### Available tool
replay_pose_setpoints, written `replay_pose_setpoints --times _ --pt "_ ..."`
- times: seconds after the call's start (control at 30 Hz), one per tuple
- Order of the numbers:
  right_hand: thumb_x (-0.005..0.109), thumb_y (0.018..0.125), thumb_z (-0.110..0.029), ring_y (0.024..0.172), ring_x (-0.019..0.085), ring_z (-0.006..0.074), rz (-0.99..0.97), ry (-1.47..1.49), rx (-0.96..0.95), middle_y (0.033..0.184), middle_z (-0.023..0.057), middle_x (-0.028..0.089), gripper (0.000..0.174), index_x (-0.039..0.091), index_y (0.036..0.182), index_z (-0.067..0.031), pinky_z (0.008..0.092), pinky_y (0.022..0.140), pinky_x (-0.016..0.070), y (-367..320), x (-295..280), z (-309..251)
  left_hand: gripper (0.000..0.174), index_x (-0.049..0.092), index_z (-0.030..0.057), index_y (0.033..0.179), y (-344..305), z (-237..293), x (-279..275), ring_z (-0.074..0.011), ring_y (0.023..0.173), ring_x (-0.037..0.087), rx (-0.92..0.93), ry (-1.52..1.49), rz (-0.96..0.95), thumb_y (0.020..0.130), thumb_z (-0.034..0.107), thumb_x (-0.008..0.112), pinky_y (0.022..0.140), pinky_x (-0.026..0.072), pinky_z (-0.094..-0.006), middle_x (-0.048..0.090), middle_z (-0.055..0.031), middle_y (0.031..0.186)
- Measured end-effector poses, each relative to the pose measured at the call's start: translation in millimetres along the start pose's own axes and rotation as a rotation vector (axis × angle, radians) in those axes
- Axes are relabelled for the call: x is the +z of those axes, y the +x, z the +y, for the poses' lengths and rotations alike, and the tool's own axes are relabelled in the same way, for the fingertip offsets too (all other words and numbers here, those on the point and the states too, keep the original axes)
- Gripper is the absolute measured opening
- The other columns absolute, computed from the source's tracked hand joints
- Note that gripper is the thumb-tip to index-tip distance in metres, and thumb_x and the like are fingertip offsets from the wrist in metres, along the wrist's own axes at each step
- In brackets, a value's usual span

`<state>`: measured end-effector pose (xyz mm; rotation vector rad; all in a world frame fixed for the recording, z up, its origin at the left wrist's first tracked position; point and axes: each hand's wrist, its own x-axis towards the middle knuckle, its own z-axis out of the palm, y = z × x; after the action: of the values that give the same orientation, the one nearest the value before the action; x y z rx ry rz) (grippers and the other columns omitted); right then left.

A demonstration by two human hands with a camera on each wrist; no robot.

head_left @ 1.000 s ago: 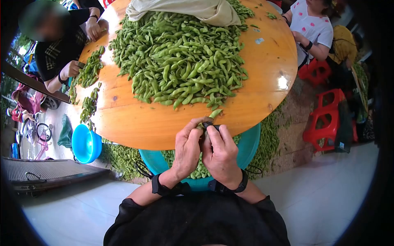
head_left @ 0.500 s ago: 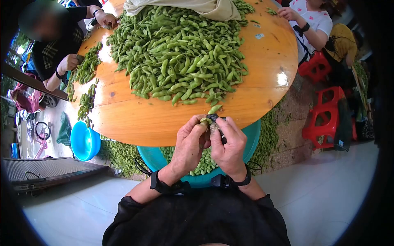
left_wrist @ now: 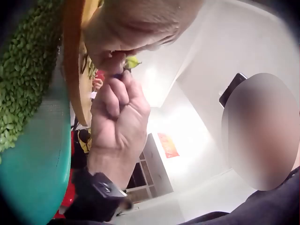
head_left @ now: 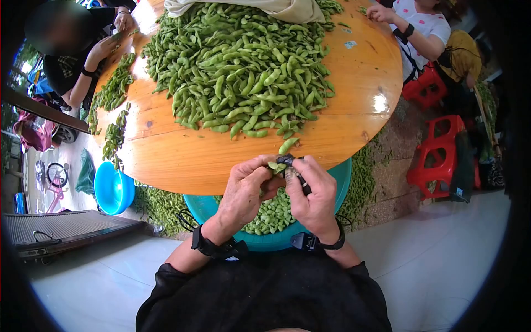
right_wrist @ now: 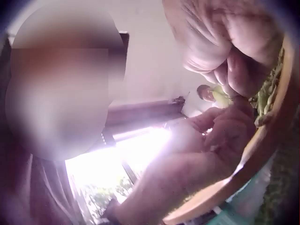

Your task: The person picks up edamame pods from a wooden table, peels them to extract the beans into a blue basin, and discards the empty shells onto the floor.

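Observation:
My left hand (head_left: 243, 191) pinches a green pod (head_left: 275, 166) between thumb and fingers at the table's near edge. Close beside it, my right hand (head_left: 316, 193) curls round a small black object (head_left: 303, 185), its thumb and dark-tipped fingers meeting the pod. A loose pod (head_left: 288, 145) lies on the wooden table just beyond the fingertips. Below the hands, a teal basin (head_left: 271, 242) holds many shelled green beans (head_left: 270, 216). In the left wrist view, a bit of green pod (left_wrist: 132, 62) shows between both hands; the right wrist view has it (right_wrist: 221, 97) partly hidden.
A big heap of pods (head_left: 243, 72) fills the table's middle, partly under a pale cloth (head_left: 265, 9). Small heaps (head_left: 113, 91) lie at the left. People sit at both sides. A blue basin (head_left: 113, 188), scattered husks (head_left: 160, 210) and red stools (head_left: 437, 155) stand or lie around.
My hands have drawn slightly apart, showing more of the pod between them. The right hand has turned and shifted right. Both other people's hands have moved at the table.

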<state>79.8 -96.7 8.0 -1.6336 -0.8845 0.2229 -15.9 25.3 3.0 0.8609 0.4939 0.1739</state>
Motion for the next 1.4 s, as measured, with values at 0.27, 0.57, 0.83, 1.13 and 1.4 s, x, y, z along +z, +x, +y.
replay_pose_setpoints --times 0.27,0.57,0.83,1.13,1.4 --pt "0.058 0.079 0.008 0.058 0.056 0.013 -0.19 -0.09 0.18 0.073 0.0089 0.06 0.019 0.063 0.098 0.0083 0.0274 0.052 0.0415 -12 -112 -16 0.022 0.066 -0.0006 0.111 -17 36 4 -0.0158 0.086 0.07 0.075 0.896 -0.43 0.093 0.01 0.06 0.078 0.053 -0.0275 0.074 -0.008 0.089" --pt "0.059 0.082 0.006 0.065 0.062 0.018 -0.016 -0.538 0.396 0.081 0.0153 0.066 0.024 0.066 0.105 0.0059 0.0289 0.059 0.0463 -43 -168 2 0.029 0.065 0.0021 0.103 15 19 9 -0.0323 0.088 0.06 0.714 1.529 0.017 0.076 0.006 0.073 0.07 0.0505 -0.0399 0.057 -0.0124 0.093" --pt "0.061 0.085 0.004 0.064 0.062 0.0247 -0.16 -0.331 0.179 0.081 0.0152 0.063 0.02 0.065 0.104 0.0043 0.0322 0.058 0.0476 -17 -96 5 0.033 0.062 -0.0028 0.108 8 26 -8 -0.0351 0.096 0.059 0.742 1.519 -0.163 0.075 -0.009 0.063 0.081 0.051 -0.0421 0.058 -0.0166 0.104" --pt "0.061 0.085 0.005 0.067 0.064 0.0222 -0.153 -0.166 0.185 0.082 0.0151 0.065 0.022 0.065 0.106 0.0059 0.0308 0.06 0.0487 -16 -49 3 0.024 0.065 -0.0012 0.103 10 8 -16 -0.0292 0.085 0.062 0.794 1.384 -0.033 0.08 -0.006 0.065 0.071 0.0509 -0.0364 0.062 -0.0115 0.09" --pt "0.053 0.098 -0.003 0.053 0.041 0.0026 -0.157 0.642 0.543 0.068 -0.0034 0.05 0.026 0.061 0.121 0.0053 0.02 0.047 0.032 -10 -21 -1 0.012 0.065 -0.0032 0.095 -3 -1 4 -0.0112 0.064 0.059 0.18 0.464 0.071 0.094 0.008 0.065 0.058 0.0478 -0.0258 0.062 -0.007 0.073"
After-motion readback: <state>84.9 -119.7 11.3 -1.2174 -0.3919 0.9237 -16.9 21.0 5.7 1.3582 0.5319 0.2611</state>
